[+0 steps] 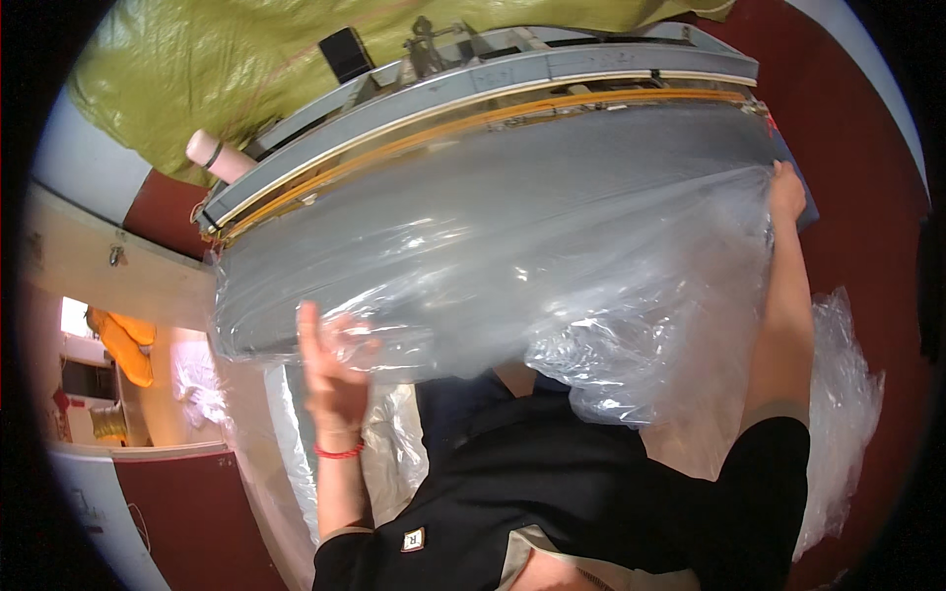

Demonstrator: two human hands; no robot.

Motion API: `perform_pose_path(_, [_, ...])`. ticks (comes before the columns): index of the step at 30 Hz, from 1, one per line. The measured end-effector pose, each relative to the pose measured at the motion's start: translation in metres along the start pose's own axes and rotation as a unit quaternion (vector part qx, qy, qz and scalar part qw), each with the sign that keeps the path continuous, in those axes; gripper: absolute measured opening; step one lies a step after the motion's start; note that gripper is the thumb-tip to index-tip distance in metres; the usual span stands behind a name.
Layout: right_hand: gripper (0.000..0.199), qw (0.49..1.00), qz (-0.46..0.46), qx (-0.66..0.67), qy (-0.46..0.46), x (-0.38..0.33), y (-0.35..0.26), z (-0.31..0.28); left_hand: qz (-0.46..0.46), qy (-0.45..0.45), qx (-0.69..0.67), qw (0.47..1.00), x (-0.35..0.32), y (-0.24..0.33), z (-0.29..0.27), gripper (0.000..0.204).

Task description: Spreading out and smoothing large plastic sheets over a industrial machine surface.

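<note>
A wide sheet of clear plastic film [631, 236] lies over a long grey tabletop [631, 133], and its near part hangs in crumpled folds toward my body. My right hand [785, 194] is at the far right end of the tabletop, closed on the edge of the film, which is drawn taut from there across the surface. At the near left edge, my left hand [335, 360] is raised with its fingers stretched and apart. Film covers part of those fingers. A red string bracelet is around the left wrist.
Behind the tabletop runs a long blue-grey metal frame [512, 71] with an orange strip [414, 136]. A pink roll [219, 156] and a dark flat object [346, 54] rest by it. Yellow-green sheeting [197, 79] hangs behind. More clear film [843, 414] lies at right; an opening is at left.
</note>
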State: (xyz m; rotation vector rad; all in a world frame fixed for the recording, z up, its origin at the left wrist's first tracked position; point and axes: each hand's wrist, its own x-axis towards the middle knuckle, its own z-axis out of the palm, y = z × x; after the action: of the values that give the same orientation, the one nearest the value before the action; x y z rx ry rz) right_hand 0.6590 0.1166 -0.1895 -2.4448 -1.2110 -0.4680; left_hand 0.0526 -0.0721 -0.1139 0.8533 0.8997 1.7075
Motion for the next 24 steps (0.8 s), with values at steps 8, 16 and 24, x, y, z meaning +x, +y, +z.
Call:
perform_pose_path(8, [0.037, 1.000, -0.004, 0.006, -0.001, 0.006, -0.002, 0.016, -0.057, 0.092, 0.543, 0.833, -0.018, -0.052, -0.113, 0.013])
perform_pose_path(16, [0.034, 0.999, -0.023, 0.002, -0.029, 0.007, 0.003, 0.012, 0.255, 0.284, 0.616, 0.689, 0.089, 0.181, -0.163, 0.013])
perform_pose_path(24, [0.035, 0.999, -0.018, 0.019, -0.019, 0.008, 0.006, 0.012, 0.389, -0.167, 0.688, 0.589, 0.118, 0.106, -0.118, 0.014])
